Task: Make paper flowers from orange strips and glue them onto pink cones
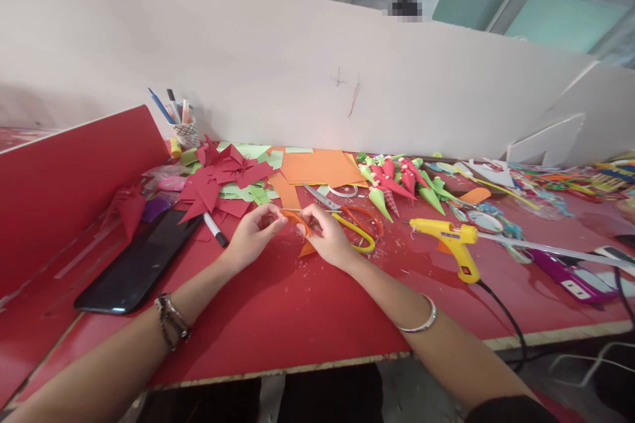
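Observation:
Both hands meet over the red tabletop (297, 317). My left hand (251, 234) and my right hand (327, 238) pinch a small piece of orange paper (297, 218) between their fingertips, holding it just above the table. An orange corner of paper (306, 250) shows under my right hand. Scissors (347, 215) with orange and yellow handles lie just beyond my right hand. A stack of orange paper sheets (320, 166) lies further back.
A yellow glue gun (454, 241) with a black cord stands to the right. A black phone (141, 261) and a marker (214, 229) lie left. Red paper shapes (223, 178), red and green paper cones (397, 185), a pen cup (184, 132) and a white partition wall surround.

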Motion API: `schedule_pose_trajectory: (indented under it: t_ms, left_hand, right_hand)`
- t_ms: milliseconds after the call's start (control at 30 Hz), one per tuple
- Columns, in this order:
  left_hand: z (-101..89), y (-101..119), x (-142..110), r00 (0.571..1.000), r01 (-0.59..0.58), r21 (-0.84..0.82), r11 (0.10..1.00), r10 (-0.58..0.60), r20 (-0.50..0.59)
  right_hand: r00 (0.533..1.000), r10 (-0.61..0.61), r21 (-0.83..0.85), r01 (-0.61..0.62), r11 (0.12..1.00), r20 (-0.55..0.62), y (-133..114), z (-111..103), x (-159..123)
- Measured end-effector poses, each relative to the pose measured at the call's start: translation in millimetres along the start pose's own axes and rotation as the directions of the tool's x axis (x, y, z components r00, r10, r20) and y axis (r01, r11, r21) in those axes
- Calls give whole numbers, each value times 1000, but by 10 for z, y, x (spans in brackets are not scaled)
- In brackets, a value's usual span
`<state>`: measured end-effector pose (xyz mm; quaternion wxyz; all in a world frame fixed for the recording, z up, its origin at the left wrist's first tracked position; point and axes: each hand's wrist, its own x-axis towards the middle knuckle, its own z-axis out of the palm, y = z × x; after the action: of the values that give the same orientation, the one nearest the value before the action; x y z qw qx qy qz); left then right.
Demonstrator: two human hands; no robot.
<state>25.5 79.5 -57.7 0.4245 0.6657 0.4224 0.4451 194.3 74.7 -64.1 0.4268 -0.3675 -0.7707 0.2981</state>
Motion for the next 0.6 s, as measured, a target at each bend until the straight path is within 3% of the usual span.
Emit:
schedule_pose_trajectory:
  t_ms: [333, 600]
  left_hand:
    - [-31, -6, 4, 995, -79, 147, 986, 87, -46]
    - [-188, 10, 57, 974, -225, 354, 908, 218, 59]
  right_hand:
    - [989, -87, -139, 103, 985, 116, -41, -33, -14]
    - [986, -55, -7, 57, 998, 158, -85, -76, -34]
